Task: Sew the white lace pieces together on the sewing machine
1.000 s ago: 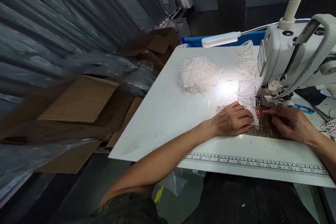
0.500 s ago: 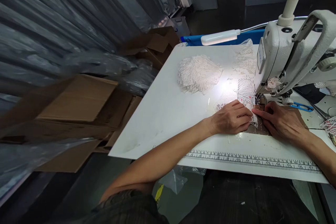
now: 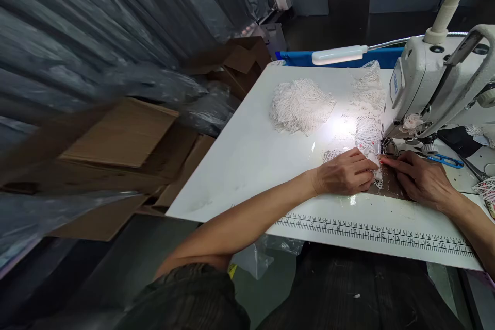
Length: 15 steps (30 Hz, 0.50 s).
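My left hand [image 3: 348, 171] lies on the table with its fingers curled together, gripping the near part of a white lace piece [image 3: 368, 131] with small red marks. To its right, my right hand [image 3: 423, 180] has its fingers spread over a brown plate [image 3: 389, 183]. Its index fingertip touches the lace edge just in front of the presser foot [image 3: 384, 145] of a white sewing machine [image 3: 415, 77]. More lace runs back from the needle along the machine's left side. The underside of both hands is hidden.
A pile of white lace pieces [image 3: 301, 105] lies on the white table [image 3: 232, 165], left of the machine. A lamp [image 3: 340, 55] lights the work. Blue-handled thread snips [image 3: 444, 160] and scissors [image 3: 472, 169] lie right. A printed ruler [image 3: 371, 232] follows the front edge; cardboard boxes [image 3: 124, 131] stand left.
The whole view has shifted slightly, so the table and machine appear farther right. Both hands stay by the presser foot with nearly the same grip on the lace.
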Each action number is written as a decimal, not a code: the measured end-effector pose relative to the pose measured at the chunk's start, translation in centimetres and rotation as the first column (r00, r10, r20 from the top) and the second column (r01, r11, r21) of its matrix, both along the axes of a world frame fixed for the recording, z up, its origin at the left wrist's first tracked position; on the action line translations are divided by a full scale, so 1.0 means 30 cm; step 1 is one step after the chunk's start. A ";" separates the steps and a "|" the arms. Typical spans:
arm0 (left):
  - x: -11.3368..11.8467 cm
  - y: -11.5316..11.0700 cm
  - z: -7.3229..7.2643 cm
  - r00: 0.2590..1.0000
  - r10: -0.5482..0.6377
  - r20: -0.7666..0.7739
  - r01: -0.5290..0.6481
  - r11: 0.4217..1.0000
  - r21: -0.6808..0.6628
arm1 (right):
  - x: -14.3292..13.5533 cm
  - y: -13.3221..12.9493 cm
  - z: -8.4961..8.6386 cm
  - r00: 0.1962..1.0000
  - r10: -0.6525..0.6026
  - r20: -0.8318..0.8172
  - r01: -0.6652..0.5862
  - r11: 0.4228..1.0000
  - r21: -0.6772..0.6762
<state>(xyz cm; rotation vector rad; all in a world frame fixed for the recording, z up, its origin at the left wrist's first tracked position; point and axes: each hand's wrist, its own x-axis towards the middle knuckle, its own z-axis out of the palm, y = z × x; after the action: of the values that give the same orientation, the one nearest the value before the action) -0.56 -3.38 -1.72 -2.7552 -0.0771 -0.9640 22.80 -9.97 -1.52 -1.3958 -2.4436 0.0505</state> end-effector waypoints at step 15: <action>-0.001 0.011 -0.032 0.984 0.059 -0.171 -0.065 0.997 -0.032 | -0.037 -0.005 0.007 0.984 -0.129 0.121 0.127 0.992 0.024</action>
<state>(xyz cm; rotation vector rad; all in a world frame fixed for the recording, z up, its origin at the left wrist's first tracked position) -0.59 -3.06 -2.68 -2.8384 -0.1536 -0.7162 21.68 -10.11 -1.30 -1.5888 -2.4385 -0.0877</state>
